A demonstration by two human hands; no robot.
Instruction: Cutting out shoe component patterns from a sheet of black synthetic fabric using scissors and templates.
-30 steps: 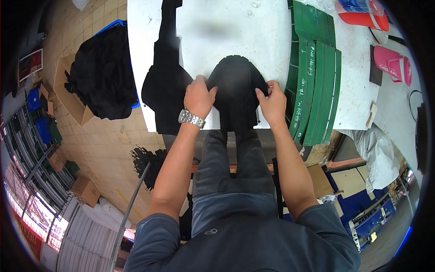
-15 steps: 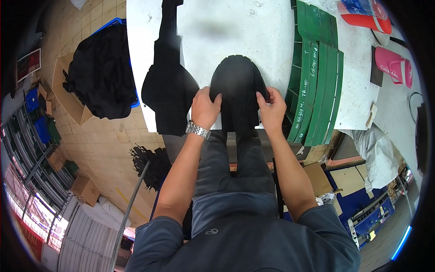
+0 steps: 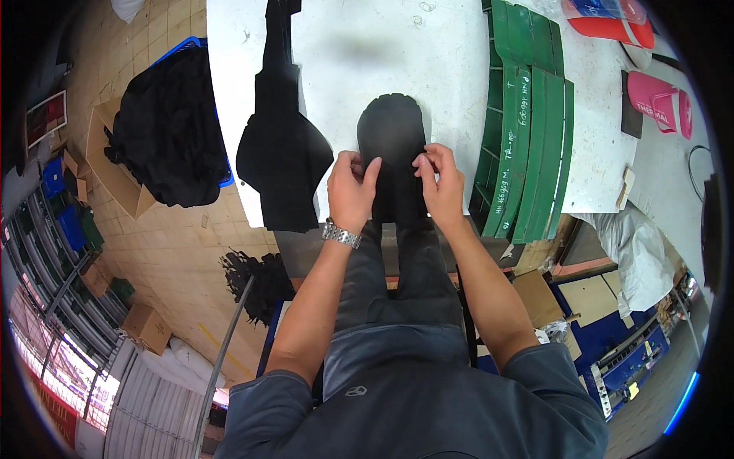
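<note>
A black fabric piece (image 3: 391, 134) with a rounded far end lies at the near edge of the white table (image 3: 359, 69). My left hand (image 3: 352, 193) grips its left edge, thumb on top and the other fingers curled at the side, partly hidden. At the right edge, my right hand (image 3: 441, 183) pinches the cloth between thumb and fingers. The cloth between my hands looks narrow, with straight sides. To the left, more black fabric pieces (image 3: 281, 164) lie flat in an overlapping stack, with a narrow strip running toward the far edge.
Green plastic crates (image 3: 527, 153) stand along the table's right side. Beyond them is a pink jug (image 3: 659, 103). Left of the table, a heap of black cloth (image 3: 170, 126) fills a blue basket beside an open cardboard box (image 3: 107, 164). Black scraps (image 3: 256, 284) hang below.
My right hand has moved left, bringing the cloth's right edge inward, so the piece now looks narrower. My left hand has shifted only slightly and stays at the left edge.
</note>
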